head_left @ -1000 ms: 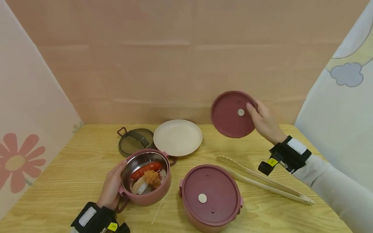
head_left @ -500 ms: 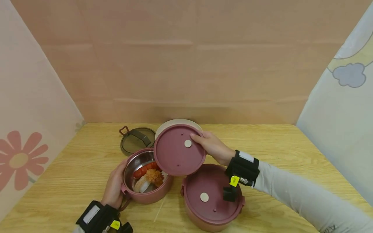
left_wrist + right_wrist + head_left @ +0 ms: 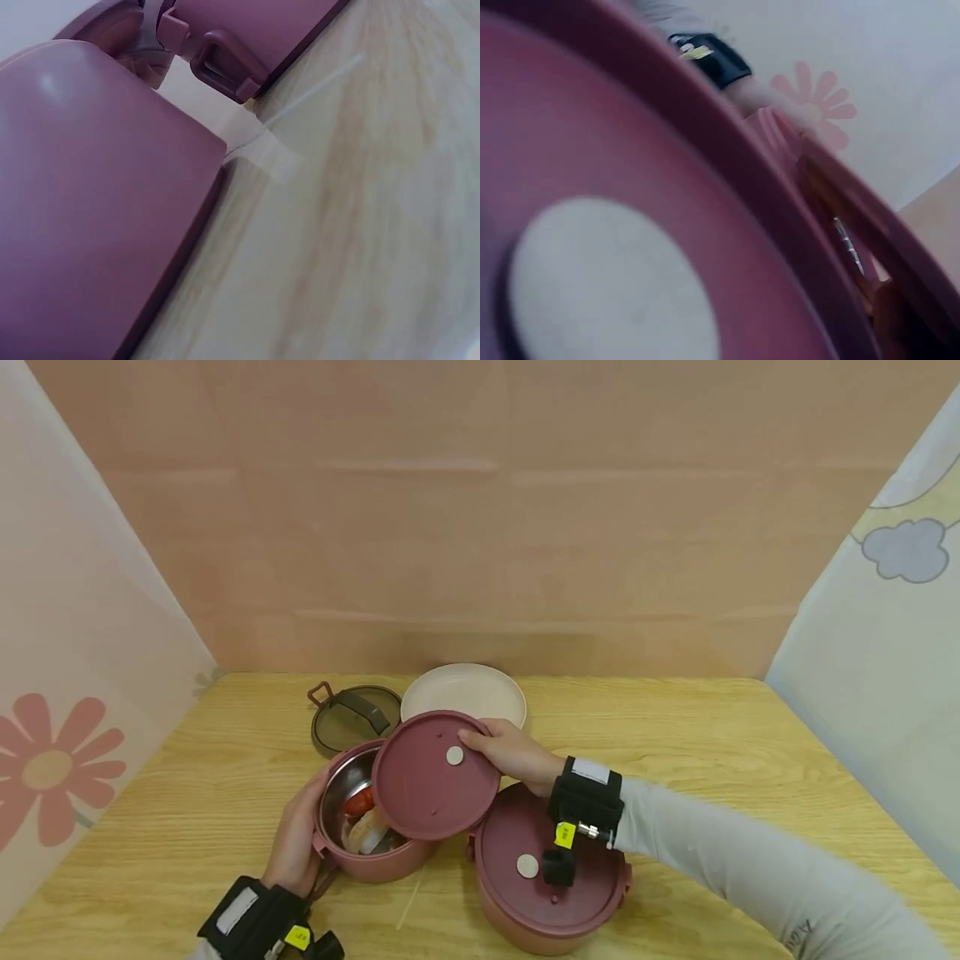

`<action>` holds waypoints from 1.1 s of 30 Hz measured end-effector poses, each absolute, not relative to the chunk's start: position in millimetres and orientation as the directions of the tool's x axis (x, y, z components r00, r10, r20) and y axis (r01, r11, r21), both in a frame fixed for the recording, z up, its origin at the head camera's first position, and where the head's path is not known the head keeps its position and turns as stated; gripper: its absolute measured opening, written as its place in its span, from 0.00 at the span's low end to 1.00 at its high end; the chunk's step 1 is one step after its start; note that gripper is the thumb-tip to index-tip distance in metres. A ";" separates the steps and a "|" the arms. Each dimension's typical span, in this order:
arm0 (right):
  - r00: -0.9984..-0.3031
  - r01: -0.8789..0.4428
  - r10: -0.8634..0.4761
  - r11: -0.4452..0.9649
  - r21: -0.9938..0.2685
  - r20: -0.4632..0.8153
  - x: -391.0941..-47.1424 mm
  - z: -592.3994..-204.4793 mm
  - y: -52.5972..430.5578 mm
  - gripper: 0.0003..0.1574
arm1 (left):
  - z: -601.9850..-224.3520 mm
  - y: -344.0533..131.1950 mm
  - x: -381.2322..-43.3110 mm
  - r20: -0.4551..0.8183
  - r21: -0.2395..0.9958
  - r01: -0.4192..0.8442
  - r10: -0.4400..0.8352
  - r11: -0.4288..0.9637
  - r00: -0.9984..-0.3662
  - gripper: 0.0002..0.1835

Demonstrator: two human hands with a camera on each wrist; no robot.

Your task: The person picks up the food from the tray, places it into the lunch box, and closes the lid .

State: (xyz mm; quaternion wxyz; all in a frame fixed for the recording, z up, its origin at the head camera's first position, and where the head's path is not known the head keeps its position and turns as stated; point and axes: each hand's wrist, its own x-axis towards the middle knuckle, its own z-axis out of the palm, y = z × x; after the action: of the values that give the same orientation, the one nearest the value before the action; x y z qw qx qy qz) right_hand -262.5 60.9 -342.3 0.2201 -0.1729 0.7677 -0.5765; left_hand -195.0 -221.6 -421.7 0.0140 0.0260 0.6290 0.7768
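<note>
One pot appears done: the closed pot (image 3: pixel 501 927), with its cover (image 3: pixel 510 893) seated. Outstanding, by judgement: the food pot (image 3: pixel 386 870), partly open beside it. Its lid (image 3: pixel 427 793) is tilted over the right of the opening; rim contact cannot be told. Right hand (image 3: pixel 517 756): pinches the lid's edge, thumb uppermost. Left hand (image 3: pixel 296 839): against the food pot; finger state cannot be told. Sausage (image 3: pixel 358 802): visible inside.

On the wood-grain table (image 3: pixel 675 727), I grip an open pot (image 3: pixel 382 865); a dark see-through lid (image 3: pixel 339 727) sits behind it, a pale plate (image 3: pixel 465 688) behind-right, a lidded pot (image 3: pixel 513 902) right.
</note>
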 end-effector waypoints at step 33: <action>-0.738 -0.133 -0.629 0.489 -0.862 -0.243 -262.9 -342.0 38.1 0.15 | -416.6 -203.4 -192.3 -0.059 0.989 -0.048 -0.073 -0.138 -0.996 0.32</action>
State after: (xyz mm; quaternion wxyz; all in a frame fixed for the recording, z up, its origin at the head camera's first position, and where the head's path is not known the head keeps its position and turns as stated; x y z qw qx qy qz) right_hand -262.9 38.1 -342.0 0.2765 -0.2331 0.8174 -0.4483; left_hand -192.3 -203.4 -416.6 -0.0083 -0.0463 0.6566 0.7528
